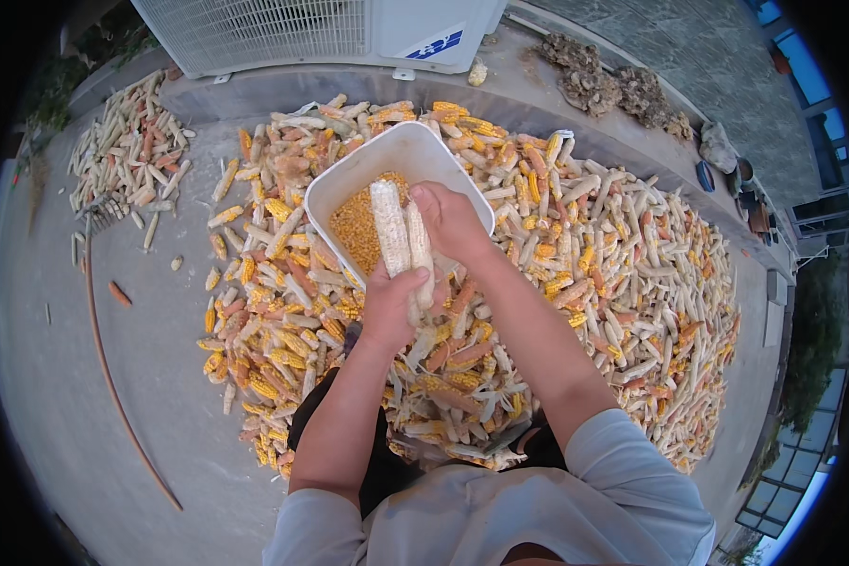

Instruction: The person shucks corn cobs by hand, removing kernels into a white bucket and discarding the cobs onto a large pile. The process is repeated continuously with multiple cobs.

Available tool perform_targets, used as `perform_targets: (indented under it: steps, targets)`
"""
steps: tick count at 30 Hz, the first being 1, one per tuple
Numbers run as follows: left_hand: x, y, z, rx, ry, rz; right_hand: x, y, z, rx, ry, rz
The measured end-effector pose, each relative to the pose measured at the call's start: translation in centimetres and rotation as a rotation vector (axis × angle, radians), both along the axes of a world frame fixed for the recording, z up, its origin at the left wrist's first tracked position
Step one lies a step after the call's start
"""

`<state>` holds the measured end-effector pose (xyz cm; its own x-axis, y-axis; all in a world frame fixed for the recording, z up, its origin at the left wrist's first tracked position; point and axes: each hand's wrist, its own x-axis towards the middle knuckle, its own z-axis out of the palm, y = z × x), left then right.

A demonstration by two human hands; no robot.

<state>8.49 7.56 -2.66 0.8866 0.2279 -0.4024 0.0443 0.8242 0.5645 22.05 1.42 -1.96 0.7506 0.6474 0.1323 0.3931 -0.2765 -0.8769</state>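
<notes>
My left hand (390,304) grips the lower end of a thick, pale stripped corncob (391,230). Its thumb reaches across to a second, thinner cob (418,244) lying against the first. My right hand (453,219) holds that thinner cob near its upper end, fingers partly hidden behind it. Both cobs are tilted over the near side of a white square plastic tub (410,145). Loose yellow corn kernels (354,230) cover the tub's bottom. The tub rests on a large heap of corncobs (637,283), many bare and some still bearing kernels.
A smaller pile of cobs (131,156) lies at the far left on concrete ground (163,368). Beside it is a long-handled fork (102,339). An air-conditioner outdoor unit (283,32) stands on a raised ledge behind the heap. Dried clumps (587,81) sit farther right.
</notes>
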Motion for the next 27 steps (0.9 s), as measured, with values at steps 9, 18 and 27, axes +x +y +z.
perform_targets:
  steps: [9,18,27]
  targets:
    - [-1.4,1.6,-1.7,-0.501,-0.356,-0.130,1.4,0.1,-2.1,0.059,0.159,-0.062]
    - [-1.5,1.6,0.3,-0.259,-0.104,-0.189,-1.2,-2.8,2.9,0.274,0.642,0.097]
    - [-2.5,-0.8,1.7,0.003,-0.387,0.037,-7.2,-6.7,0.7,0.719,1.043,-0.192]
